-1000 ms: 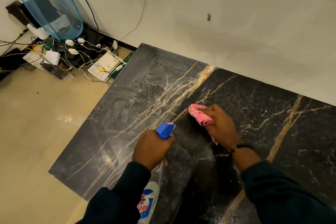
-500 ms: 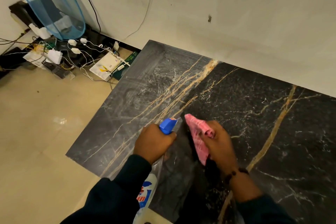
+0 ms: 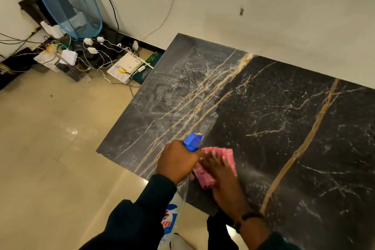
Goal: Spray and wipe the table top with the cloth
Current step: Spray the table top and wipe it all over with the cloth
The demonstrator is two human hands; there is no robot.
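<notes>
The table top (image 3: pixel 263 111) is black marble with gold veins; its left part looks streaked and hazy. My right hand (image 3: pixel 221 176) presses a pink cloth (image 3: pixel 227 158) flat on the table near the front edge, fingers spread over it. My left hand (image 3: pixel 178 160) grips a clear spray bottle (image 3: pixel 172 215) with a blue nozzle (image 3: pixel 192 141), held just left of the cloth at the table's front edge. The bottle's body hangs down below my wrist, partly hidden by my dark sleeve.
A cream wall (image 3: pixel 263 16) runs along the table's far side. On the tiled floor (image 3: pixel 50 158) to the left lie tangled cables, chargers and white boxes (image 3: pixel 123 67), with a blue mesh hamper (image 3: pixel 69 4) in the corner.
My right hand has drawn the pink cloth back toward the front edge and flattened it under spread fingers. The view has shifted, with the left hand and bottle staying beside it.
</notes>
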